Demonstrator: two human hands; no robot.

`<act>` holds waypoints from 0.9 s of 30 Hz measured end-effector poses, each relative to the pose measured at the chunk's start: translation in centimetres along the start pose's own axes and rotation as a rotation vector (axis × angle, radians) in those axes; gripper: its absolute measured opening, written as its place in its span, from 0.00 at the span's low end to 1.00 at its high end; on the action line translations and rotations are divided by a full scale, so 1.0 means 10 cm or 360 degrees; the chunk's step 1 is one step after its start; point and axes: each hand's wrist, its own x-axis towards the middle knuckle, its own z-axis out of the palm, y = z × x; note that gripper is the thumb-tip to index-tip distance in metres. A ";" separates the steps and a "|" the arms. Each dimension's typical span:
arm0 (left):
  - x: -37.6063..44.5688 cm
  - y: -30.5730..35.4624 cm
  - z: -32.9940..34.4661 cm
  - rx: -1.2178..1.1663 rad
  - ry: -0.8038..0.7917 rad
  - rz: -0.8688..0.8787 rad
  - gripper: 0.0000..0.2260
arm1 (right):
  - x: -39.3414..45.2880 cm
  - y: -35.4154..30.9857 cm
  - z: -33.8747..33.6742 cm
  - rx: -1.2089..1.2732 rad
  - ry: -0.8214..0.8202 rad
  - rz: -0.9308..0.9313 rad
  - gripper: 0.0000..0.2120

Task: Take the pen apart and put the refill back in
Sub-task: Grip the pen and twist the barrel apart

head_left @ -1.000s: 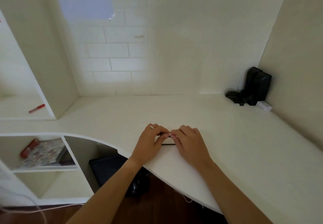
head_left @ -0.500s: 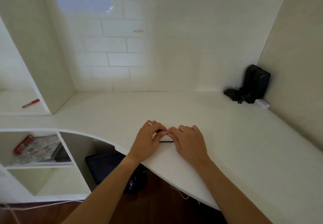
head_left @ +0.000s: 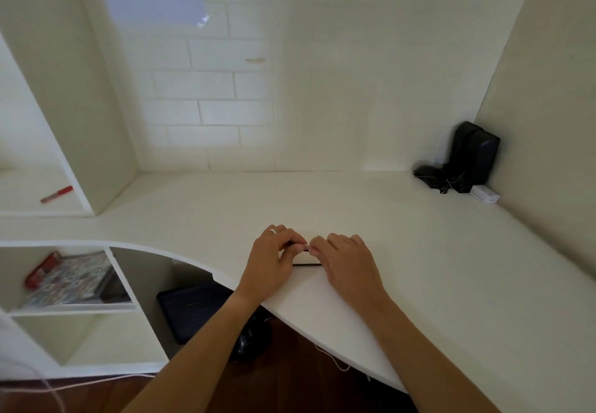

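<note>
My left hand [head_left: 272, 261] and my right hand [head_left: 346, 264] meet fingertip to fingertip over the white desk [head_left: 419, 251], near its curved front edge. Between the fingertips shows a short dark piece of the pen [head_left: 301, 247], pinched from both sides; most of it is hidden by my fingers. A thin dark straight part [head_left: 306, 264] lies flat on the desk just below the fingertips, between the two hands. Whether it is the refill or the barrel I cannot tell.
A black pouch with cables [head_left: 464, 161] and a small white box [head_left: 483, 194] sit in the back right corner. A red marker [head_left: 57, 194] lies on the left shelf. Open cubbies at lower left hold a patterned book [head_left: 71, 280]. A dark case [head_left: 196, 309] sits under the desk.
Both hands stay together at the same spot on the desk with only slight finger movement. The camera view has shifted a little.
</note>
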 end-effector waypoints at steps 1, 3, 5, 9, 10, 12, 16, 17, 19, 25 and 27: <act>0.00 0.00 -0.01 -0.0006 0.0018 -0.0009 0.07 | 0.00 0.00 0.01 0.0019 -0.0003 -0.0010 0.04; 0.01 0.01 -0.01 -0.0016 0.0022 -0.0019 0.07 | 0.00 -0.01 0.01 0.0029 -0.0005 -0.0008 0.01; 0.01 0.01 -0.02 -0.0030 0.0014 -0.0017 0.07 | 0.00 -0.03 -0.02 -0.0001 0.0030 -0.0019 0.04; 0.00 0.02 -0.03 -0.0073 -0.0007 -0.0017 0.07 | 0.01 -0.04 -0.09 -0.0112 0.0066 -0.0035 0.08; 0.00 0.03 -0.03 -0.0076 -0.0015 -0.0015 0.07 | 0.01 -0.04 -0.10 -0.0127 0.0045 -0.0035 0.07; 0.00 0.02 -0.02 -0.0080 -0.0028 -0.0018 0.08 | 0.00 -0.05 -0.10 -0.0143 0.0003 -0.0024 0.06; 0.00 0.01 -0.02 -0.0101 -0.0003 -0.0033 0.08 | -0.01 -0.04 -0.09 -0.0181 -0.0004 0.0015 0.07; 0.00 0.00 -0.02 -0.0097 0.0002 -0.0027 0.07 | -0.02 -0.04 -0.09 -0.0190 0.0000 0.0014 0.08; 0.01 -0.01 -0.01 -0.0062 0.0015 -0.0012 0.07 | -0.01 -0.04 -0.08 -0.0190 0.0001 0.0023 0.11; 0.05 -0.11 -0.01 0.0120 0.0520 -0.0354 0.07 | -0.02 0.02 -0.06 0.0022 -0.0016 0.0327 0.10; 0.10 -0.14 -0.02 0.0157 0.0541 -0.0602 0.07 | -0.02 0.04 -0.04 0.0040 -0.0012 0.0356 0.09</act>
